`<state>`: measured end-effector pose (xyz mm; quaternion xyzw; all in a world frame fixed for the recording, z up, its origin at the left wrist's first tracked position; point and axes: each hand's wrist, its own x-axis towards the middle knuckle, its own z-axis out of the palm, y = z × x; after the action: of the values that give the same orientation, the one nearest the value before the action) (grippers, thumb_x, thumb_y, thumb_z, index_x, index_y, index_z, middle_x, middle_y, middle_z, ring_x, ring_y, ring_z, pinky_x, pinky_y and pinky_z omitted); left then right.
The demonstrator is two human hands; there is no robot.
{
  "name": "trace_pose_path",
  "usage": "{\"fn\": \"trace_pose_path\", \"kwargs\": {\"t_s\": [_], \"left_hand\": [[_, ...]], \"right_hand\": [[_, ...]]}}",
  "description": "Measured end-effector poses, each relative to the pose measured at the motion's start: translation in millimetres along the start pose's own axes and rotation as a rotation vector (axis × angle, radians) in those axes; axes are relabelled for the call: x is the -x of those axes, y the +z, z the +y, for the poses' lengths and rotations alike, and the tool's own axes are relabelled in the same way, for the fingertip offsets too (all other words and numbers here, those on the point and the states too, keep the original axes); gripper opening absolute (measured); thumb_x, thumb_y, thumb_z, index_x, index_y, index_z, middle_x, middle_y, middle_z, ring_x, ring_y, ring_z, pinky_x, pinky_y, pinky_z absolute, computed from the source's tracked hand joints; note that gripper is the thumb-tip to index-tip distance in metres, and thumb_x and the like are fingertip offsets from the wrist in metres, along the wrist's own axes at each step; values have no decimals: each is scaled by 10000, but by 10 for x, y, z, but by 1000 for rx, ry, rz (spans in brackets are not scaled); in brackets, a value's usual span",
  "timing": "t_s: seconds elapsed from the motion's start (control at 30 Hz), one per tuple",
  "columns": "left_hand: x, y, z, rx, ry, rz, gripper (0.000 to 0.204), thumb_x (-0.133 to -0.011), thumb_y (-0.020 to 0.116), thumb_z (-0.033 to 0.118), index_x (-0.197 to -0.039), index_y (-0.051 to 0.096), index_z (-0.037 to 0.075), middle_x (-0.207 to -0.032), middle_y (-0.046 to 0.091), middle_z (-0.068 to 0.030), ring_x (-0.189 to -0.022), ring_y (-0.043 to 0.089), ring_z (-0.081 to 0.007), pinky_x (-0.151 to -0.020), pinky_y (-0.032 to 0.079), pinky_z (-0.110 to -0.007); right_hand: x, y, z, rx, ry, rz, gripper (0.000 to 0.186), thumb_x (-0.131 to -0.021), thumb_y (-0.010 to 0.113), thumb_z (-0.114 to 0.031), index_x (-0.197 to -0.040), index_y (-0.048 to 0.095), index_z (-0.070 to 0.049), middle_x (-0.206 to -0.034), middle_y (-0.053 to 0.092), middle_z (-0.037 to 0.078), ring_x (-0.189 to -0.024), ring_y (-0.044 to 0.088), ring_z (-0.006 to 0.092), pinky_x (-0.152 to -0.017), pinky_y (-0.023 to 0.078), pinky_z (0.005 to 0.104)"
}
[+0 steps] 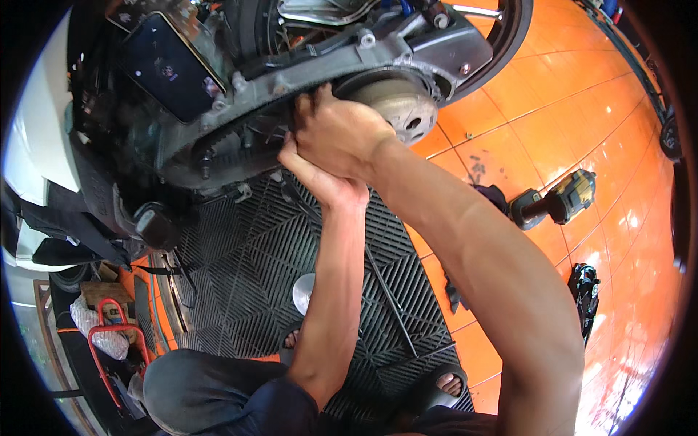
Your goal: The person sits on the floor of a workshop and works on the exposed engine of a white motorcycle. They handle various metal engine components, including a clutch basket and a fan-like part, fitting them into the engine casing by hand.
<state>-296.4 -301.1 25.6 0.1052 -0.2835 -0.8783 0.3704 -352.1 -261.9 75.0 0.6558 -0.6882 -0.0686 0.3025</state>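
My right hand [342,131] is in the scooter's grey transmission housing [363,51], just left of the round metal clutch drum [403,112], with its fingers curled over something I cannot make out. My left hand [323,178] is underneath it, partly hidden, reaching up into the same housing with bent fingers; what it grips is hidden. The rear wheel's tyre [505,40] is behind the housing. A black phone [174,65] lies propped on the engine area at the upper left.
A yellow-and-black power tool [567,196] and black parts [585,291] lie on orange tiles at the right. A ribbed black mat [247,276] is below me, with a silver disc [304,291] and a thin rod [392,312]. A red trolley frame [116,327] stands at the lower left.
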Motion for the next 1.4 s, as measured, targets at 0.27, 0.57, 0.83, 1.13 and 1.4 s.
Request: {"fn": "trace_pose_path", "kwargs": {"t_s": [0.27, 0.57, 0.83, 1.13, 1.4], "left_hand": [[-6, 4, 19, -63, 2, -19, 615, -959, 360, 514, -1362, 548, 90, -1329, 598, -73, -1245, 584, -243, -1038, 474, -399], [64, -16, 62, -186, -18, -26, 762, -996, 359, 619, -1518, 417, 67, -1526, 482, -109, -1405, 469, -256, -1158, 358, -419], [38, 88, 88, -275, -81, -36, 792, -1016, 338, 643, -1567, 361, 75, -1591, 412, -103, -1454, 415, -251, -1192, 315, -407], [-13, 65, 46, -229, -55, -27, 729, -1012, 311, 592, -1536, 414, 96, -1528, 477, -93, -1415, 459, -237, -1158, 354, -402], [-13, 119, 20, -133, -67, -43, 659, -986, 316, 540, -1432, 528, 104, -1431, 556, -81, -1353, 520, -240, -1125, 394, -418]], "right_hand": [[0, 25, -31, -4, 34, -59, 237, -913, 593, -278, -847, 761, -126, -950, 762, 9, -1024, 663, 247, -859, 535, 401], [-15, -83, 15, 19, 48, -133, 233, -890, 599, -279, -899, 764, -117, -992, 730, 33, -1033, 641, 227, -869, 490, 385], [62, -16, 39, 180, 57, -87, 296, -902, 579, -277, -1020, 728, -49, -1056, 710, 78, -1085, 629, 256, -912, 478, 373], [41, 51, 81, 92, -5, -53, 260, -913, 557, -270, -956, 734, -85, -1019, 731, 97, -1046, 659, 292, -915, 497, 468], [56, 19, 76, 26, 25, -14, 251, -908, 569, -287, -865, 761, -130, -954, 756, 64, -1070, 658, 307, -892, 518, 507]]}}
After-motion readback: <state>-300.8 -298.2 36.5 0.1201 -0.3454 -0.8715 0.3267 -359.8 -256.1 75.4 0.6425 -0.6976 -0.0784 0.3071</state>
